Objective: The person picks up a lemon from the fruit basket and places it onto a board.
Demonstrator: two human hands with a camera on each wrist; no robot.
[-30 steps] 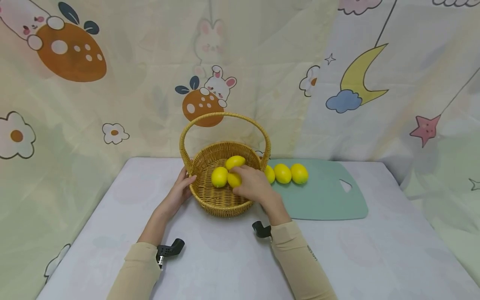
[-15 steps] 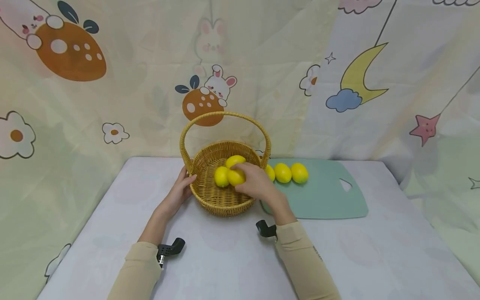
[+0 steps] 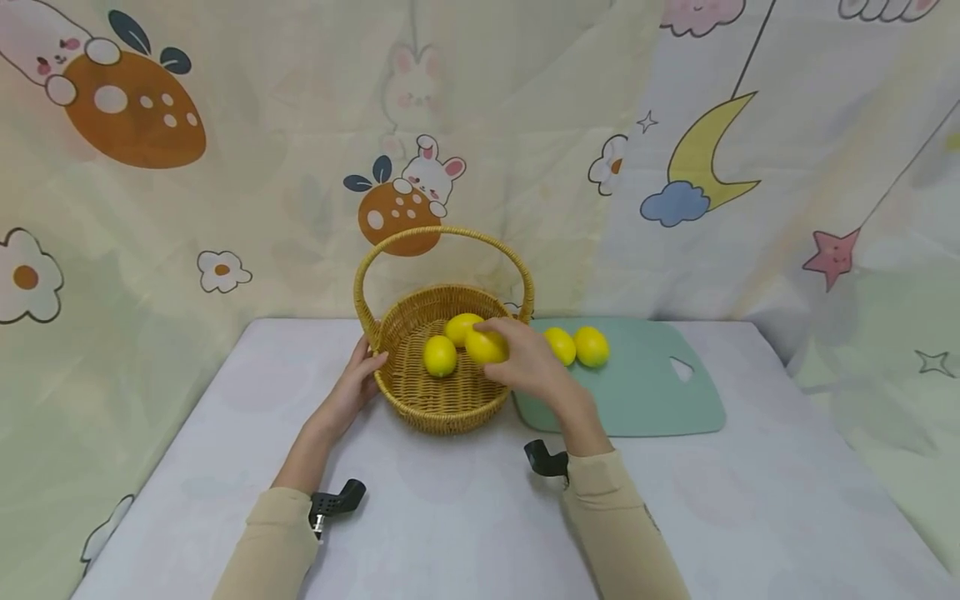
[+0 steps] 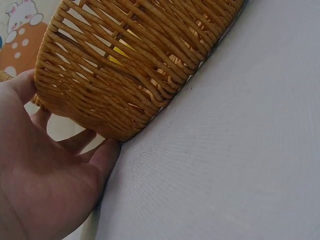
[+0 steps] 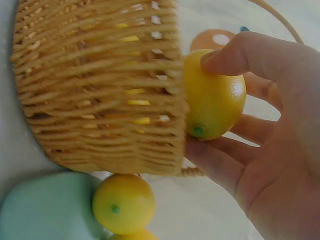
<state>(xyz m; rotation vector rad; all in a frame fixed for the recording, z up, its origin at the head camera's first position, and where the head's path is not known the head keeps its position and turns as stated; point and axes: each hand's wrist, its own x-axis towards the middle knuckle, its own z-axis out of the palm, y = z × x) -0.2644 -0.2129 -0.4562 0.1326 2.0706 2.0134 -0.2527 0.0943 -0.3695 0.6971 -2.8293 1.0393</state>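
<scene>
In the head view my left hand (image 3: 352, 392) holds the left side of a round wicker basket (image 3: 442, 421) with a tall hooped handle. The left wrist view shows its fingers against the woven wall (image 4: 135, 65). My right hand (image 3: 536, 362) grips a yellow lemon (image 3: 486, 346) between thumb and fingers, over the basket's right part. In the right wrist view this lemon (image 5: 215, 97) is at the rim, its green tip showing. Two more lemons lie inside the basket, one near the middle (image 3: 439, 357) and another lemon (image 3: 462, 328) behind it, partly covered by the held one.
A pale green cutting board (image 3: 637, 400) lies right of the basket. On it are a lemon (image 3: 592, 346) and a second lemon (image 3: 560, 346) beside the right hand. A printed curtain (image 3: 300, 167) hangs behind the white table (image 3: 420, 517).
The right hand has moved right and lifted its lemon away from the two in the basket. The nearer of those has shifted slightly. The left hand has kept its hold on the basket.
</scene>
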